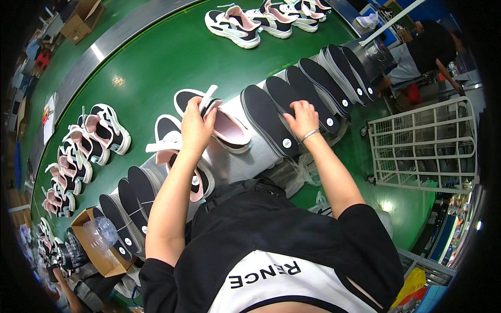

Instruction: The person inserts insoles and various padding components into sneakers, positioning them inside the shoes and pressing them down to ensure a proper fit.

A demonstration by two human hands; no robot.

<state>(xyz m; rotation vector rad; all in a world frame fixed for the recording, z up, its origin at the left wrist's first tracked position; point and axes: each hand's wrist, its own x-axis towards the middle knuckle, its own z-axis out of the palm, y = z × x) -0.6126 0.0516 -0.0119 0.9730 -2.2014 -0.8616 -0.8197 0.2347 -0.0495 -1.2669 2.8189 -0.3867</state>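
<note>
A black, white and pink sneaker [232, 129] lies on the metal ledge in front of me. My left hand [195, 125] is closed on its tongue, pulled up by the opening. My right hand [302, 121] rests over the stacks of insoles, fingers bent and apart, touching a black insole [281, 96]. No insole is visibly lifted in it. Beside my left forearm sits a second sneaker [166, 133], partly hidden by that arm, with a pink insole bearing a round white sticker hanging out of it. The nearest insole stack [266, 120] lies between the first sneaker and my right hand.
More sneakers [232, 27] stand at the far side of the green conveyor [151, 68], others [104, 130] at the left. Insole stacks [122, 221] and a cardboard box [112, 263] are at lower left. A white wire cart [422, 146] stands right. Other people work nearby.
</note>
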